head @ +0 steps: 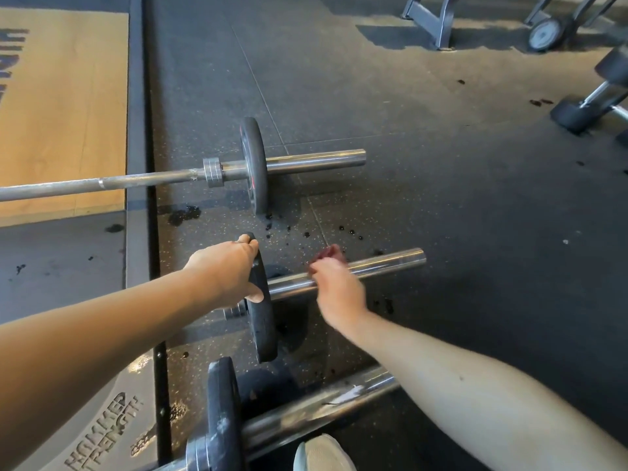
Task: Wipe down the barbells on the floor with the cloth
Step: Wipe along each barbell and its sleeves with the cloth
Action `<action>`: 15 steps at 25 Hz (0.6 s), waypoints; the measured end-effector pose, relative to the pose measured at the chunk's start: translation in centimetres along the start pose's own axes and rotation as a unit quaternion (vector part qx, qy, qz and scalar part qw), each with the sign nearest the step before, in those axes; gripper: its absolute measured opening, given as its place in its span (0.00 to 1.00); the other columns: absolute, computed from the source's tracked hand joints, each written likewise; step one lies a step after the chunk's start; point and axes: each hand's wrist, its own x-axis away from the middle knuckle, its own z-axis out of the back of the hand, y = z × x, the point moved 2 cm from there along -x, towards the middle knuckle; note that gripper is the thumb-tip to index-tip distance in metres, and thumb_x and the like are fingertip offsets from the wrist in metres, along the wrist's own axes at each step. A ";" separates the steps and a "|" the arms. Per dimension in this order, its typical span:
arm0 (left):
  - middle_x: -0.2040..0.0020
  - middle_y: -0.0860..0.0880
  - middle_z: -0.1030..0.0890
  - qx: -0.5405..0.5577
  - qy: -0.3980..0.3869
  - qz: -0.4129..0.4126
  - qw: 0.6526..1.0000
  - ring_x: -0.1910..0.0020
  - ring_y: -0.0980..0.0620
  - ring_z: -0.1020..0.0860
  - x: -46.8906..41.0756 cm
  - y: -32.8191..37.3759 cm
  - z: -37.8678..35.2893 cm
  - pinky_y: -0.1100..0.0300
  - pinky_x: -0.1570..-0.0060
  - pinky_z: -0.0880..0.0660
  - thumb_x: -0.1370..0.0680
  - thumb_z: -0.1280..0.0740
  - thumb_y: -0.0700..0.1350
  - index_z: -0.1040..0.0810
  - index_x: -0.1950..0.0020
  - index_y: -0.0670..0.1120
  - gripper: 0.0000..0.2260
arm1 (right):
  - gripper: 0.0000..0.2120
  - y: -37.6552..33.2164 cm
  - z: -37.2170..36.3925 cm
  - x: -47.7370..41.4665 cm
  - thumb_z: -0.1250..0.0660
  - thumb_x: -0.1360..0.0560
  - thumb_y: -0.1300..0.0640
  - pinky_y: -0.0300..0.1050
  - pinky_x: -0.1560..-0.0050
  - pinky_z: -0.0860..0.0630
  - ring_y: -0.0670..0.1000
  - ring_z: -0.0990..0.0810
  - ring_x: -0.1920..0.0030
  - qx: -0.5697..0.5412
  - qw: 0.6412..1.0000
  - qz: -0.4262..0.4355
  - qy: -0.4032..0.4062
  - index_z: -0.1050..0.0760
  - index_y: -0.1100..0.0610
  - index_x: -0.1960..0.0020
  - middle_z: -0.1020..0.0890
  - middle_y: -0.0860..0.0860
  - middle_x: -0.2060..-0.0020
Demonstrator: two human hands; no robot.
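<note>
Dark rubber gym floor (441, 198), speckled and spotted with wet drops (183, 214), beside a wooden lifting platform (61, 96) at left. Three barbells laid roughly parallel across it: far barbell (306, 159), middle barbell (384, 263) and near barbell (306, 413). One black plate showing on each: far plate (253, 164), middle plate (263, 321), near plate (221, 413). Shafts cut off by the left edge or hidden behind the forearms.

At centre, left hand (226, 270) gripping the upper rim of the middle plate, fingers curled over the edge, thumb on the near face. Just beyond the plate, right hand (336, 290), blurred, closed around one reddish cloth (328, 254) and held against the chrome sleeve of the middle barbell. Most of the cloth hidden in the fist, only a tuft visible above the knuckles.

At upper right, dumbbells (598, 93) cropped by the edge, count unclear. Along the top, grey rack legs (431, 22) and one small wheel (543, 35), also cropped. At the bottom edge, toe of one pale shoe (323, 453), near the near barbell.
</note>
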 end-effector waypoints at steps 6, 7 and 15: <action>0.17 0.54 0.50 0.023 -0.002 -0.006 1.000 0.24 0.45 0.33 -0.5 -0.3 0.0 0.47 0.32 0.28 0.24 0.27 0.60 0.50 0.16 0.50 0.45 | 0.21 8.9 2.6 0.3 0.36 0.17 0.60 0.50 0.27 0.31 0.49 0.32 0.24 0.018 0.997 0.073 -0.015 0.30 0.53 0.25 0.31 0.48 0.24; 0.17 0.53 0.50 0.025 -0.002 -0.011 1.000 0.24 0.45 0.33 -0.7 -0.3 -0.1 0.46 0.31 0.28 0.24 0.27 0.60 0.50 0.16 0.50 0.45 | 0.23 12.1 4.0 0.1 0.37 0.17 0.62 0.52 0.26 0.32 0.50 0.35 0.23 0.034 0.999 0.013 0.005 0.31 0.54 0.23 0.33 0.49 0.22; 0.17 0.52 0.49 0.029 -0.006 -0.009 1.000 0.24 0.44 0.33 -1.4 -1.1 -0.2 0.48 0.28 0.31 0.24 0.27 0.60 0.50 0.16 0.50 0.45 | 0.36 6.7 -0.6 0.3 0.38 0.22 0.73 0.50 0.20 0.46 0.49 0.53 0.18 -0.020 0.985 -0.134 0.102 0.42 0.53 0.19 0.48 0.49 0.18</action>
